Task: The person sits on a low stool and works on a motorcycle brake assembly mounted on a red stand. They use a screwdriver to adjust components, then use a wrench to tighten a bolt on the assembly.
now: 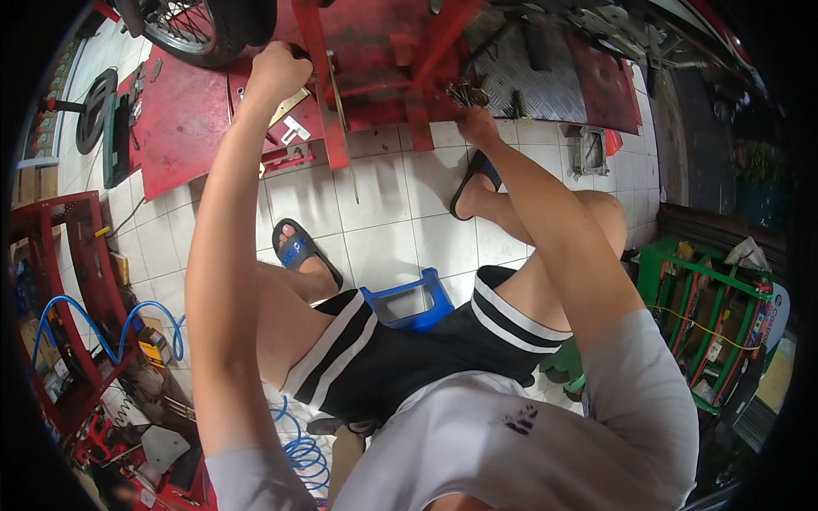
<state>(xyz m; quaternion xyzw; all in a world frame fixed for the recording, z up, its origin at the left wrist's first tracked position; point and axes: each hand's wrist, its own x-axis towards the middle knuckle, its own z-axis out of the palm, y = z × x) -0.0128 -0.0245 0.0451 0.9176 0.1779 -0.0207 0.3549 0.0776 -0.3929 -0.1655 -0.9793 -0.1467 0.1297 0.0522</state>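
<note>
Pale shirt (460,443) foremost, both arms (226,255) stretch far: left hand (283,72) curled beside a spoked wheel (213,25), right hand (479,125) at metal parts (467,95) over the red worktop (183,111); neither hand's grip can be told.

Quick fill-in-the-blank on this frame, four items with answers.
1. The left hand is beside a frame post coloured ____.
2. The cluster of metal parts is nearer the person's ____ hand than the other.
3. The person's shorts are black with ____ stripes.
4. The coiled hose at the picture's lower edge is ____.

Missing words: red; right; white; blue.
</note>
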